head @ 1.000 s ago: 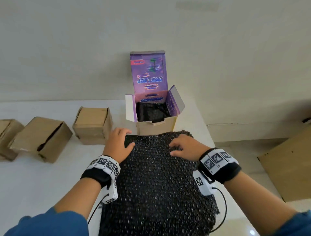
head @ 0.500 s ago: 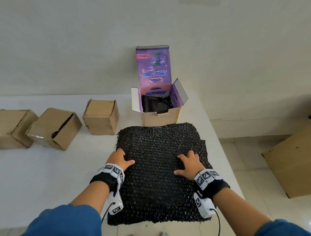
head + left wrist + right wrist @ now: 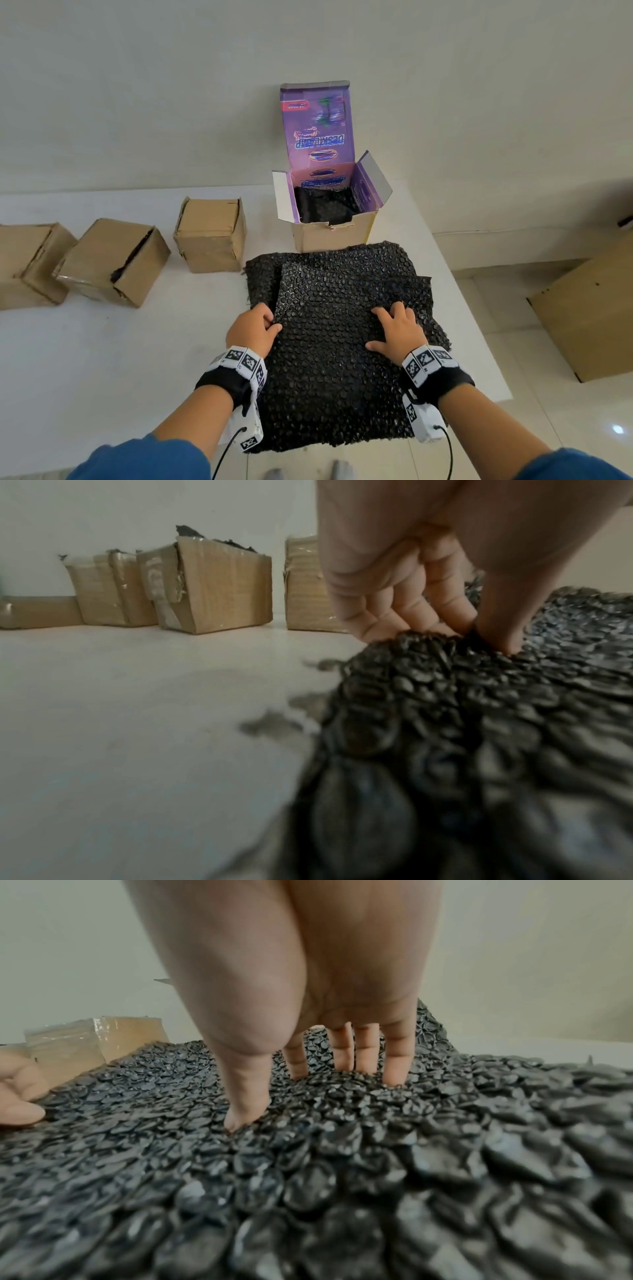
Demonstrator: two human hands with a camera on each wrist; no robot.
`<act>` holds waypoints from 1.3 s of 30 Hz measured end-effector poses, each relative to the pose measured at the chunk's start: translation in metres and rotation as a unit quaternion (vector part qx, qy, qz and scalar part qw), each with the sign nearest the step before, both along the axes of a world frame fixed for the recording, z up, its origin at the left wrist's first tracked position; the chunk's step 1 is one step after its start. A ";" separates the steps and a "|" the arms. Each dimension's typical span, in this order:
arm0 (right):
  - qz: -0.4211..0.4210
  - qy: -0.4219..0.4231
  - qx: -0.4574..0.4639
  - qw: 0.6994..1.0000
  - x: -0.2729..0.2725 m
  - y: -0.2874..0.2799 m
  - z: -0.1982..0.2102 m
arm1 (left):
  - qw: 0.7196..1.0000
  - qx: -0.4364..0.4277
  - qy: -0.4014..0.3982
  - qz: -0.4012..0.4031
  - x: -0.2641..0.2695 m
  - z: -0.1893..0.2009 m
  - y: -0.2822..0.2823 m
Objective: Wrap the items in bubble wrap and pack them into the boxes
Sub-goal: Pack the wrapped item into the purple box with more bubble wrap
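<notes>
A: Where's the black bubble wrap (image 3: 342, 342)?

B: Lying across the white table (image 3: 102, 359), its far edge just in front of the open purple desk-lamp box (image 3: 330, 212). Something black already sits inside that box.

A: And the hands?

B: The left hand (image 3: 251, 330) pinches the edge of a raised fold of the wrap, thumb on top and fingers (image 3: 394, 610) curled under it. The right hand (image 3: 399, 334) lies with fingers spread and straight, their tips (image 3: 394, 1074) pressing down into the bubbles.

A: Anything else on the table?

B: Three closed brown cardboard boxes (image 3: 210, 236) in a row to the left, well apart from the wrap. Another large carton (image 3: 589, 308) stands on the floor at the right.
</notes>
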State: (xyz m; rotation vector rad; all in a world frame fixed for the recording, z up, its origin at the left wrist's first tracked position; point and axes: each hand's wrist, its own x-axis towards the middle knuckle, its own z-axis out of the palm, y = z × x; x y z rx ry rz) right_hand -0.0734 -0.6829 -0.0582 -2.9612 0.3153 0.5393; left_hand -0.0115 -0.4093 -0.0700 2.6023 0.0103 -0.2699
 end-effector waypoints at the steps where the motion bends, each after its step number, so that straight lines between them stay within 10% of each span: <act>1: 0.001 -0.002 -0.003 1.000 -0.001 0.000 -0.001 | 1.000 0.007 -0.004 -0.013 0.000 0.001 -0.001; 8: 0.014 -0.001 -0.011 1.000 -0.008 0.002 -0.001 | 0.989 0.046 -0.111 -0.092 -0.003 0.019 -0.009; 14: -0.008 0.008 0.107 0.994 0.005 0.000 0.029 | 0.977 -0.136 0.040 -0.162 0.004 0.074 -0.045; 19: -0.102 -0.050 0.431 0.895 0.014 0.002 0.084 | 0.915 -0.303 0.176 -0.201 -0.004 0.103 -0.102; 23: -0.134 -0.074 0.484 0.862 0.010 -0.029 0.088 | 0.876 -0.346 0.245 -0.230 -0.009 0.107 -0.131; 30: -0.184 -0.075 0.324 0.925 0.004 -0.115 0.053 | 0.969 -0.158 0.134 -0.134 -0.002 0.060 -0.143; 39: -0.254 -0.049 0.296 0.919 0.007 -0.129 0.000 | 0.972 -0.096 0.206 -0.056 -0.010 0.012 -0.183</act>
